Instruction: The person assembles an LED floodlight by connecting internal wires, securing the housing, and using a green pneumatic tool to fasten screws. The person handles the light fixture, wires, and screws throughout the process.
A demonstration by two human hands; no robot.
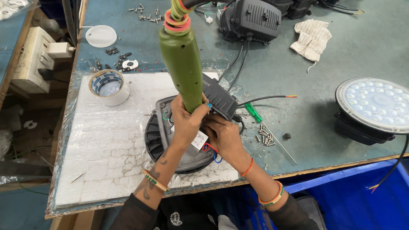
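- Your left hand [186,121] is wrapped tight around the green power screwdriver [182,64], upright over the round lamp housing [158,135] on the foam pad at the bench's near edge.
- Your right hand [223,135] steadies the black driver box [219,97], fingers curled on it.
- Loose screws [264,136] lie beside it, so fastening looks unfinished.

Bright, even overhead light; sharp focus.

Left hand [186,121] fisted upright, right hand [223,136] beside it, fingers apparently curled, forearms converging
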